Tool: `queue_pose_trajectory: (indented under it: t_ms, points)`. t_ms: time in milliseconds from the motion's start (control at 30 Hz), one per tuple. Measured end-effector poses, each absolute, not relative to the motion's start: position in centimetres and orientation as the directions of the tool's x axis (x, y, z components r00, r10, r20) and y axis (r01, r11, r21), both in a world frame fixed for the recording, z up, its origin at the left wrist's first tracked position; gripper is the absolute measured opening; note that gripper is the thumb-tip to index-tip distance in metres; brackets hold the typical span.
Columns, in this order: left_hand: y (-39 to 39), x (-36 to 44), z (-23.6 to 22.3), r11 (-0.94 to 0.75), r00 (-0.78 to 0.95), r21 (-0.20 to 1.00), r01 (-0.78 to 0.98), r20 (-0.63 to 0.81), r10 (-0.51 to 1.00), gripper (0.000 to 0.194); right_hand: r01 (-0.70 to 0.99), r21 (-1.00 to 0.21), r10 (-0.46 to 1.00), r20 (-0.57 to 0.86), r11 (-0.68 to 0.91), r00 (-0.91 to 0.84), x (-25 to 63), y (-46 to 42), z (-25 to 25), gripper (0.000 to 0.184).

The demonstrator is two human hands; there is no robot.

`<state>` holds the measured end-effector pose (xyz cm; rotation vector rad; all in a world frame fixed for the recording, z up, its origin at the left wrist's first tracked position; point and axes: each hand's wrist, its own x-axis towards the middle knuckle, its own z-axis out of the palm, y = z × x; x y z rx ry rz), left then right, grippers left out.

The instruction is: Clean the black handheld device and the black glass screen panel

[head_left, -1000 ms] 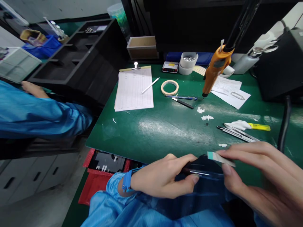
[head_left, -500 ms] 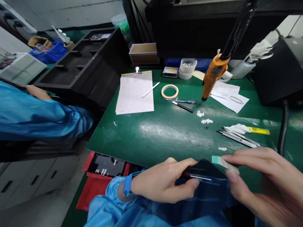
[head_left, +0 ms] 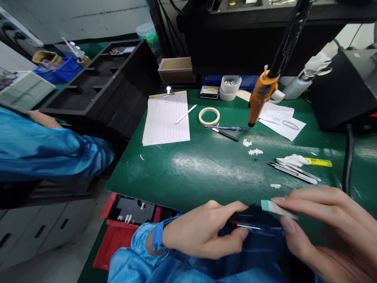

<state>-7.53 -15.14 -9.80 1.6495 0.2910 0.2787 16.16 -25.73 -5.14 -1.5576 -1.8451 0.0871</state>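
Observation:
My left hand, with a blue strap at the wrist, is closed on the edge of a dark glossy panel. The panel is tilted, shiny and partly see-through looking; its lower part merges with my blue sleeve and I cannot tell its full outline. Between the thumb and fingers of my right hand is a small flat off-white strip with a teal end. That teal end lies at the panel's upper right corner; whether it touches is unclear.
An orange electric screwdriver hangs over the green table. Tweezers, a yellow-handled cutter, a tape roll, pens and a clipboard lie about. A device in red wrap sits lower left. Another person's sleeve is left.
The view has shifted slightly. My right hand has moved the strip a little left and down relative to the panel's corner; my left hand keeps its hold.

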Motion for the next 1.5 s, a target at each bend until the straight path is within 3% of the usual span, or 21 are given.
queue_pose_trajectory:
  t_ms: [300,500,667,1067,1300,1500]
  points:
    - [-15.5,-7.6,-9.8,-0.175,0.936,0.983,0.046,0.019,0.351,0.008,0.885,-0.419,0.886,0.463,0.202,0.017,15.3,-27.1,-5.6,0.036]
    - [-16.3,-8.2,-10.1,-0.397,0.931,0.917,0.047,0.104,0.35,0.03,0.874,-0.428,0.888,0.46,0.229,-0.007,16.8,-27.3,-5.1,0.016]
    - [-16.8,-8.4,-10.1,-0.491,0.931,0.871,0.025,0.158,0.329,0.035,0.864,-0.397,0.88,0.463,0.311,-0.104,17.1,-27.3,-4.8,0.029]
    - [-17.4,-8.7,-10.0,-0.541,0.929,0.839,0.06,0.151,0.338,0.037,0.882,-0.325,0.847,0.513,0.342,-0.139,15.8,-26.8,-4.7,0.026]
    - [-17.4,-8.8,-9.8,-0.569,0.921,0.819,0.073,0.163,0.354,0.039,0.875,-0.375,0.855,0.512,0.308,-0.082,16.2,-28.0,-5.1,0.02]
    - [-17.5,-8.7,-9.8,-0.579,0.932,0.809,0.098,0.13,0.339,0.037,0.867,-0.351,0.832,0.542,0.353,-0.119,14.5,-27.6,-5.3,0.028]
